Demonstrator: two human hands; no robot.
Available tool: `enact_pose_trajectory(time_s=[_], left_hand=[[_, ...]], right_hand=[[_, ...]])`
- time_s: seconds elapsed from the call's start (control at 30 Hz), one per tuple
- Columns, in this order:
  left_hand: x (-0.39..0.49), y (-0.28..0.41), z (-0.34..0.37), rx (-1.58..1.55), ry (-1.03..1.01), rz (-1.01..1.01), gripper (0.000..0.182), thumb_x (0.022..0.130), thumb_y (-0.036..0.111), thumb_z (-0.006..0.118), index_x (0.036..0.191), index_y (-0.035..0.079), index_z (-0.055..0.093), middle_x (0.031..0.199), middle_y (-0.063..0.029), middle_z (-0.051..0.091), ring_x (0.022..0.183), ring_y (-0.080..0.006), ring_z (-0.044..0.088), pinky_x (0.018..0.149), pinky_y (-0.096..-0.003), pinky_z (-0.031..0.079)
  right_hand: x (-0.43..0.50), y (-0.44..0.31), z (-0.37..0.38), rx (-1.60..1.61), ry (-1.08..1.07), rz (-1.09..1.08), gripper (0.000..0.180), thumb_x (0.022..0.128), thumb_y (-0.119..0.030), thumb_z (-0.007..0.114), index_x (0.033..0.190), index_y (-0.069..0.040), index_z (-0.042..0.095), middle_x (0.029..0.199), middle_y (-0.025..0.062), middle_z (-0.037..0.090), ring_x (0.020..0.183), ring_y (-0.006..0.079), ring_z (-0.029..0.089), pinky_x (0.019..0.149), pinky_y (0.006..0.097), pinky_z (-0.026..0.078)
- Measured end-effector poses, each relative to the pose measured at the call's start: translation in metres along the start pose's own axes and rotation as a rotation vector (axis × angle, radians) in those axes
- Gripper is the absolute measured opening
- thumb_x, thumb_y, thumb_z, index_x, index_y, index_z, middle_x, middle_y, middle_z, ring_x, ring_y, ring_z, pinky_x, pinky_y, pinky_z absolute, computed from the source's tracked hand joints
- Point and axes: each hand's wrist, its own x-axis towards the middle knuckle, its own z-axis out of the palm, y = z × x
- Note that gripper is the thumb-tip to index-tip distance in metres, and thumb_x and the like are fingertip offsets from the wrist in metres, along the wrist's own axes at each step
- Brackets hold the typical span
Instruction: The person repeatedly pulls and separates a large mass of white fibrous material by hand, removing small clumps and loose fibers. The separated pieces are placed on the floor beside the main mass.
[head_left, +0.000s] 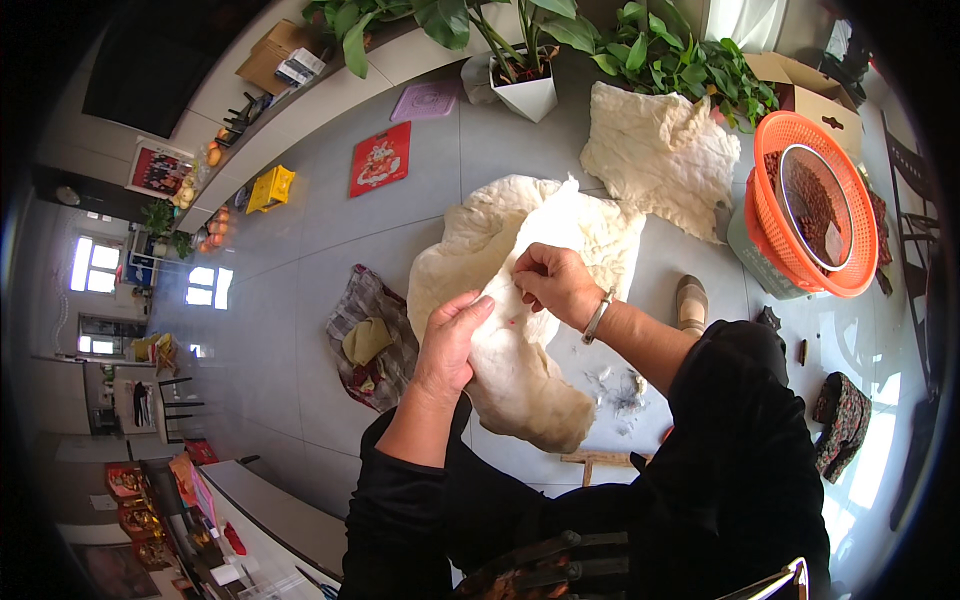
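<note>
A large cream sheet of fibre batting (465, 247) hangs over my lap and spreads down to the tiled floor. My left hand (450, 341) grips its folded edge, thumb on top. Just to the upper right, my right hand (553, 285), with a bangle at the wrist, pinches the white surface between thumb and curled fingers. A small red spot shows on the batting between the hands. Another cream piece of batting (660, 154) lies flat on the floor beyond. Grey and white fluff (626, 394) is scattered on the floor below my right forearm.
An orange plastic basket (765, 150) holding a sieve and reddish-brown kernels stands at right. Plaid cloth (349, 300) lies left of the batting. Farther off are a red board (380, 159), a yellow stool (271, 189) and a white planter (529, 94). A wooden stool edge (600, 457) is near my knees.
</note>
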Motion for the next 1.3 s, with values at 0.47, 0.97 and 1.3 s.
enact_pose_trajectory(time_s=[0.47, 0.97, 1.3], left_hand=[[0.007, 0.005, -0.008, -0.135, 0.081, -0.022, 0.019, 0.088, 0.008, 0.062, 0.103, -0.002, 0.064, 0.096, -0.0099, 0.067, 0.085, -0.0182, 0.065, 0.078, -0.0317, 0.053], [0.010, 0.000, -0.008, -0.145, 0.123, 0.045, 0.014, 0.087, 0.009, 0.065, 0.098, 0.000, 0.065, 0.094, -0.0078, 0.066, 0.086, -0.0169, 0.063, 0.080, -0.0306, 0.051], [0.011, 0.007, -0.021, -0.106, -0.020, 0.108, 0.026, 0.092, 0.009, 0.055, 0.114, -0.004, 0.058, 0.110, -0.0109, 0.063, 0.101, -0.0185, 0.060, 0.092, -0.0319, 0.047]], right_hand=[[-0.003, -0.007, -0.019, 0.559, 0.066, 0.128, 0.004, 0.089, -0.005, 0.058, 0.087, -0.002, 0.056, 0.077, 0.0064, 0.060, 0.064, 0.0162, 0.061, 0.060, 0.0301, 0.055], [-0.022, -0.001, 0.006, 0.037, -0.168, 0.052, 0.011, 0.087, -0.009, 0.061, 0.088, 0.001, 0.059, 0.072, 0.0074, 0.061, 0.061, 0.0146, 0.061, 0.053, 0.0276, 0.052], [-0.015, 0.001, -0.010, 0.542, 0.033, 0.225, 0.010, 0.088, -0.010, 0.057, 0.085, 0.000, 0.058, 0.074, 0.0082, 0.060, 0.063, 0.0161, 0.059, 0.058, 0.0303, 0.054]])
